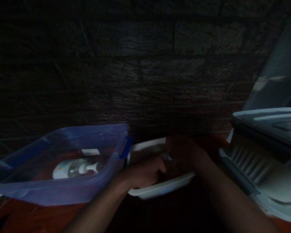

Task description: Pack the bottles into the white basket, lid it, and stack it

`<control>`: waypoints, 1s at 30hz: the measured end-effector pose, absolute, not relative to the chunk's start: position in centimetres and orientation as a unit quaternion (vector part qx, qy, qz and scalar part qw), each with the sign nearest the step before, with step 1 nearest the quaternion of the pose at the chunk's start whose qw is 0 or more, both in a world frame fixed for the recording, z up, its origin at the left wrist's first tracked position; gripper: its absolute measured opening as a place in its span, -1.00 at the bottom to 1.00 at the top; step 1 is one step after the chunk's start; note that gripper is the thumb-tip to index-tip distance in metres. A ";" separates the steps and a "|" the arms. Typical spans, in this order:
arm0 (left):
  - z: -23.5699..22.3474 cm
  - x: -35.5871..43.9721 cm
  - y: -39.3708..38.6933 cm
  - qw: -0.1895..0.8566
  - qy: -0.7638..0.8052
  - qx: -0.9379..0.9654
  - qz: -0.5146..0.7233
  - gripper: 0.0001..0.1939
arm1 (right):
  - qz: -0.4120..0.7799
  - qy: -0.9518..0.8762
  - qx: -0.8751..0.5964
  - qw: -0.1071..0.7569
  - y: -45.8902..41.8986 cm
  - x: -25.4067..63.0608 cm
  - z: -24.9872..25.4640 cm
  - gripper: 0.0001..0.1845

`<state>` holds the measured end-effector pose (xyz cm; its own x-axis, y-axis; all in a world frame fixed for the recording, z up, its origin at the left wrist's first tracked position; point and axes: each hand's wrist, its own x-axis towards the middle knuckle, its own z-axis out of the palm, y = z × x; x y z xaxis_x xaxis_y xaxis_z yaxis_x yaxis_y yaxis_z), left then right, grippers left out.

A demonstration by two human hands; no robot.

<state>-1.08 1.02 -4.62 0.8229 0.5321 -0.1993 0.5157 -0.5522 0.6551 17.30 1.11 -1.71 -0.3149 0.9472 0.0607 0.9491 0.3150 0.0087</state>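
A white tub (pixel 160 190) sits in the middle of the view, its inside in deep shadow. My left hand (pixel 146 170) reaches in over the near left side, fingers curled in and thumb toward the middle. Opposite it, my right hand (pixel 183 150) is bent down over the tub's right side, with its fingers curled and mostly lost in the dark. A small pale, shiny thing (pixel 167 156) shows between the hands. What it is, and exactly how each hand grips it, I cannot make out.
On the left stands a clear purplish plastic box (pixel 63 191) with blue latches; a pump bottle (pixel 74 168) and a small white card (pixel 90 152) are inside. To the right is a ribbed grey-white plastic container (pixel 264 171) with a raised lid (pixel 269 114). A dark brick wall (pixel 145 71) rises behind.
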 end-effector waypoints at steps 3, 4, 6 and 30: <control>-4.8 -1.1 1.1 0.361 0.305 0.881 -0.012 -0.58 | -0.017 -0.818 -0.575 0.022 0.8 17.1 -1.3 -0.70; -4.8 -1.1 1.2 0.364 0.304 0.880 -0.015 -0.58 | -0.013 -0.820 -0.572 0.021 0.7 17.1 -1.1 -0.73; -4.7 -1.2 1.2 0.379 0.298 0.876 -0.007 -0.63 | -0.006 -0.821 -0.570 0.025 0.5 17.2 -0.8 -0.78; -2.5 -0.8 0.0 0.185 0.337 0.894 0.231 -0.69 | -0.049 -0.819 -0.555 0.132 0.7 16.3 -1.0 -0.74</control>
<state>-0.77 0.02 -2.49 0.6654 0.6884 0.2887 0.5172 -0.7040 0.4866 16.28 0.75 -1.05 -0.3479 0.8973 0.2715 0.9233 0.3782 -0.0669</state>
